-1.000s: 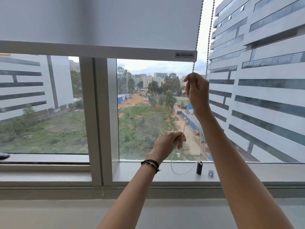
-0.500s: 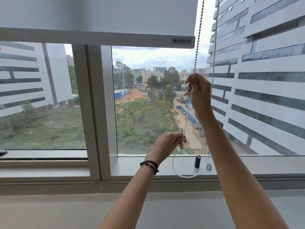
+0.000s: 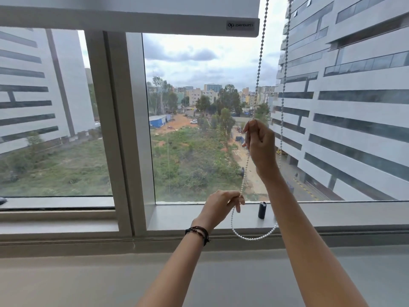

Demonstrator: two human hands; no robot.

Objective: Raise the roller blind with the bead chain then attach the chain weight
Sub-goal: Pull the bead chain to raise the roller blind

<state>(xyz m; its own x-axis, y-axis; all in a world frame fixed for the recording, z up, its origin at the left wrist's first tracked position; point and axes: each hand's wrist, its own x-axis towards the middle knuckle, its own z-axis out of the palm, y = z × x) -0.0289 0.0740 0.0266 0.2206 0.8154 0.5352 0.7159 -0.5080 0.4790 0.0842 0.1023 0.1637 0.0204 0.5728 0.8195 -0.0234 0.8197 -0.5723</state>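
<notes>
The white roller blind (image 3: 132,5) hangs high, its bottom bar (image 3: 132,22) near the top of the view. A white bead chain (image 3: 261,52) drops from the upper right as two strands and loops low in front of the sill. My right hand (image 3: 260,144) is closed on the front strand at mid height. My left hand (image 3: 221,203) pinches the same strand lower down, just above the sill. A small dark cylinder, the chain weight (image 3: 262,209), stands upright on the window sill (image 3: 332,214) between my two arms, apart from the chain.
A thick grey window mullion (image 3: 119,129) stands left of my hands. A wider ledge (image 3: 66,284) runs below the sill. A dark object (image 3: 2,200) shows at the far left edge of the sill. Buildings and green ground lie behind the glass.
The blind's bottom bar has risen further toward the top of the view. My right hand has come down along the chain, and the loop hangs lower in front of the sill.
</notes>
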